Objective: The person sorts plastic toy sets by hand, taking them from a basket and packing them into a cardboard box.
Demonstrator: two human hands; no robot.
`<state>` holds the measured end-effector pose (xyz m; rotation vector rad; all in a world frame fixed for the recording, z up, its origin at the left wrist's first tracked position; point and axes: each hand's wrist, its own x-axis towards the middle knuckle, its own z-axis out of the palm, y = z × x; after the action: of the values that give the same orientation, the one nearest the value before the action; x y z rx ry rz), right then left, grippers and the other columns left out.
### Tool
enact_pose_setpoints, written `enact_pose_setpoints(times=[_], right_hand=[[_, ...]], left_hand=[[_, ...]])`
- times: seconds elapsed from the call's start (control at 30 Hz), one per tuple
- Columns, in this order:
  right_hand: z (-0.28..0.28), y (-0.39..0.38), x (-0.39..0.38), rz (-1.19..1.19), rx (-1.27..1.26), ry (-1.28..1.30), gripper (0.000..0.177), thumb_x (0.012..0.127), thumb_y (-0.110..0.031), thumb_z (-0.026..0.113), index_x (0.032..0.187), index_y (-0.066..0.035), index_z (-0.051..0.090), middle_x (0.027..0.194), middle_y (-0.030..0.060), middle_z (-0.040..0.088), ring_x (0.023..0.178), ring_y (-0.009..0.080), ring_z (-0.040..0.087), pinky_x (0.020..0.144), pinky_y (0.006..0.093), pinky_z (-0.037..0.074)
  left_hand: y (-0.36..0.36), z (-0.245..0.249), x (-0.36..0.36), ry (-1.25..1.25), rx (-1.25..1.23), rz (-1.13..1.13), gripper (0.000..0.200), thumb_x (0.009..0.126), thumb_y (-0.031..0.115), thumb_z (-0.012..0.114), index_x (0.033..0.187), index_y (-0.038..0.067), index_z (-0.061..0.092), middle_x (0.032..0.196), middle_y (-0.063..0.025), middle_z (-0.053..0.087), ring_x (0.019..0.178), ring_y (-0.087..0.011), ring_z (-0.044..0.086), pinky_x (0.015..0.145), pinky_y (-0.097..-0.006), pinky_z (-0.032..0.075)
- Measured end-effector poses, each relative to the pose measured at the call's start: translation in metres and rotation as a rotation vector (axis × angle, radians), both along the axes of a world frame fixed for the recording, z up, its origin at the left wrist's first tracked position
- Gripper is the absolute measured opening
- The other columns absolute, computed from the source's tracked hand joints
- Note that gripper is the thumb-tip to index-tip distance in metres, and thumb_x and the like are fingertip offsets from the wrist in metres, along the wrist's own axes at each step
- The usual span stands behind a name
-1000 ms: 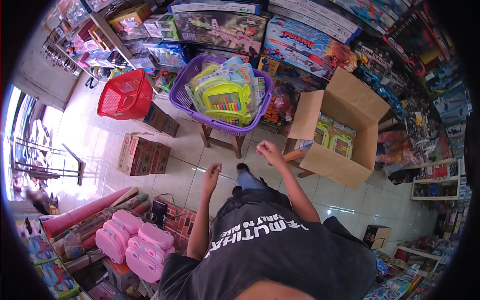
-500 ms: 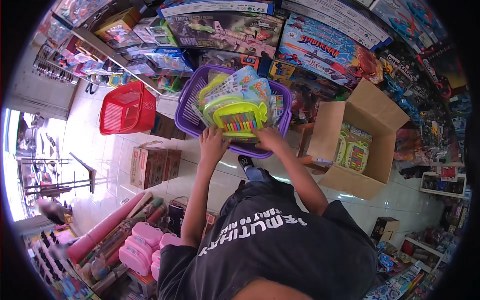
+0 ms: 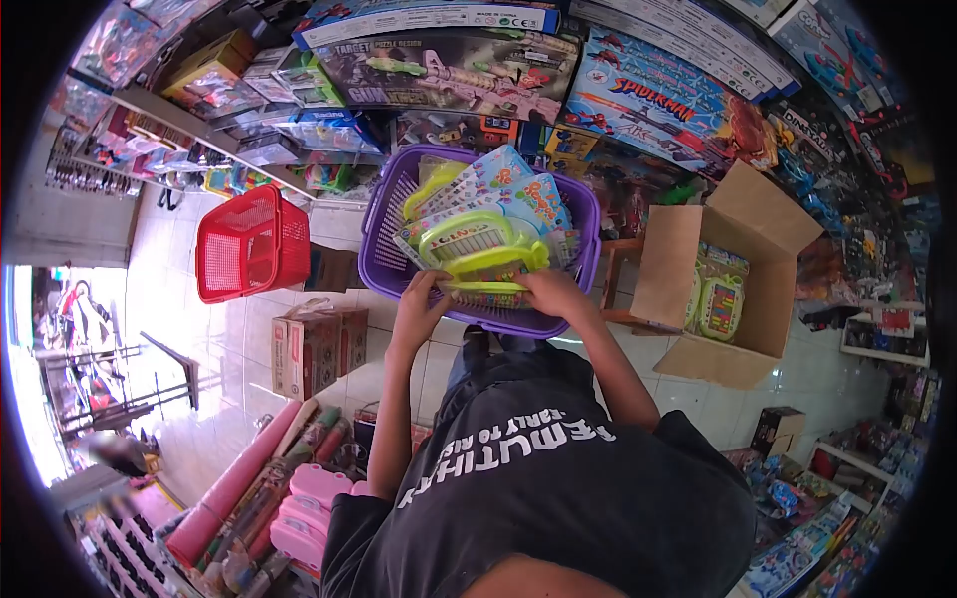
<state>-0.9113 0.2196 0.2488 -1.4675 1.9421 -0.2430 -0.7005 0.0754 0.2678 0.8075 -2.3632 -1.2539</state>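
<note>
In front of me a purple basket (image 3: 379, 244) holds several packaged lime-green toys and blue printed cards (image 3: 533, 194). A green-framed toy (image 3: 498, 267) at the basket's near side is tilted, showing me mostly its edge. My left hand (image 3: 425, 299) has its fingers closed on the left end of this toy. At its right end, my right hand (image 3: 553, 293) grips it with thumb and fingers partly hidden. Behind it lies another green toy (image 3: 469, 236) with a white panel. An open cardboard box (image 3: 666, 261) to the right contains similar green toys (image 3: 720, 304) with coloured pieces.
A red basket (image 3: 249, 244) stands at the left, with closed cartons (image 3: 314, 349) below it. Pink cases (image 3: 309, 508) and long rolls (image 3: 234, 483) lie at lower left. Boxed toys, including a Spiderman box (image 3: 668, 105), fill the shelves ahead.
The green-framed toy has tipped from showing its coloured front to nearly edge-on, uncovering the toy behind it. Both hands stay at its ends. The view has shifted slightly.
</note>
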Motion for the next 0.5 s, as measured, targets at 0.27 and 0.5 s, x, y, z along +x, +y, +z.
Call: enact_pose_setpoints(times=[0.27,0.5], right_hand=[[0.069,0.01,-0.011,-0.147,-0.224,-0.103,0.031,0.084,-0.024,0.054,0.108,-0.006,0.057,0.084,0.0192,0.061,0.077,0.035,0.06,0.068,0.041,0.046],[0.087,0.014,0.022,-0.407,-0.45,-0.395,0.032,0.089,-0.02,0.051,0.114,0.0,0.051,0.082,0.016,0.06,0.073,0.0198,0.056,0.067,0.0309,0.043]], left_hand=[[-0.019,-0.01,0.014,0.198,0.198,0.153,0.051,0.077,0.01,0.064,0.121,0.0,0.04,0.113,-0.0155,0.051,0.105,-0.0246,0.051,0.083,-0.0335,0.043],[-0.027,-0.004,0.025,0.368,0.505,0.169,0.057,0.084,0.016,0.06,0.129,0.001,0.029,0.121,-0.014,0.041,0.115,-0.0225,0.04,0.09,-0.0335,0.039]])
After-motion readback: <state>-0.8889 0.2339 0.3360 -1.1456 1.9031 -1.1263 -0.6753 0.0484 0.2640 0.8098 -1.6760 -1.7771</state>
